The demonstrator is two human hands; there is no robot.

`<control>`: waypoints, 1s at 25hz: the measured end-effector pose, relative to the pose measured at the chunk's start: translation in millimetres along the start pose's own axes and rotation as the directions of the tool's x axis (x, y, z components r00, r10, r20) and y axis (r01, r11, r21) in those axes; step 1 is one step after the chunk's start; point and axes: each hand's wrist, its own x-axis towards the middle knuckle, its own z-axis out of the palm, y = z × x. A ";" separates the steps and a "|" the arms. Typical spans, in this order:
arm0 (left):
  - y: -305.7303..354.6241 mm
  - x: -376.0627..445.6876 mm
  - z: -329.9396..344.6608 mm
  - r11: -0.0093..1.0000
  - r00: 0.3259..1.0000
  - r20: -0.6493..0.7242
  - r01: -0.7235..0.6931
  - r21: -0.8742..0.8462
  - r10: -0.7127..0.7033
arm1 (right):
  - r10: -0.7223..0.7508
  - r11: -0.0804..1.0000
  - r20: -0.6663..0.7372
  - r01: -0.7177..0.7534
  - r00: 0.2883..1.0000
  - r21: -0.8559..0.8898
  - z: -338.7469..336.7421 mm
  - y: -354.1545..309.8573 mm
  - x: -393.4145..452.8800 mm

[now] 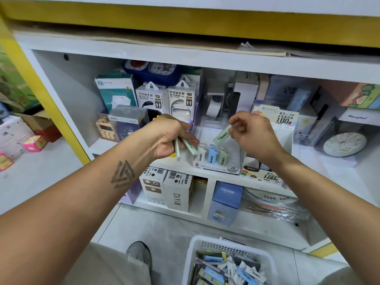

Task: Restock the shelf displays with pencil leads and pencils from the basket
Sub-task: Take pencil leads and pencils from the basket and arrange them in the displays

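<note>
My left hand [170, 136] is closed around a few pale green and white pencil lead cases [186, 146], held just left of the white display box [218, 159]. My right hand [253, 132] pinches one green lead case [222, 135] by its top end, tilted, right above the display box. White, blue and green cases stand upright in that box, which is marked 2B. A white slotted basket [207, 243] on the floor at the bottom holds many more lead cases in blue, white and green.
A second lead display marked 0.7 and 100 [284, 120] stands right of the box. Power bank boxes [152, 97], clocks and tape dispensers fill the shelf behind. Boxes sit on the lower shelf [178, 194]. My shoe [139, 254] is beside the basket.
</note>
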 end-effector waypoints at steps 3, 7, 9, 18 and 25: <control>1.3 -1.8 0.8 0.999 1.000 0.020 0.010 -0.031 -0.009 | -0.007 0.998 -0.024 0.005 1.000 -0.067 -3.5 4.6 2.3; 0.9 -0.9 3.5 0.999 0.999 0.038 0.022 -0.034 -0.021 | 0.006 0.993 0.020 -0.004 1.000 -0.122 -6.5 6.7 0.5; 0.3 -1.3 4.1 0.999 0.998 0.056 0.036 -0.015 -0.035 | 0.011 0.991 0.044 -0.005 0.999 -0.135 -5.3 6.7 -0.6; -1.7 -1.5 7.6 0.997 0.994 0.094 0.057 0.046 -0.061 | -0.073 0.957 0.239 0.135 0.968 -0.257 4.5 9.9 -7.1; -2.6 -0.1 17.5 0.999 0.993 0.121 0.010 0.041 -0.015 | -0.005 0.993 0.225 0.031 0.974 -0.114 -0.6 -6.2 -9.5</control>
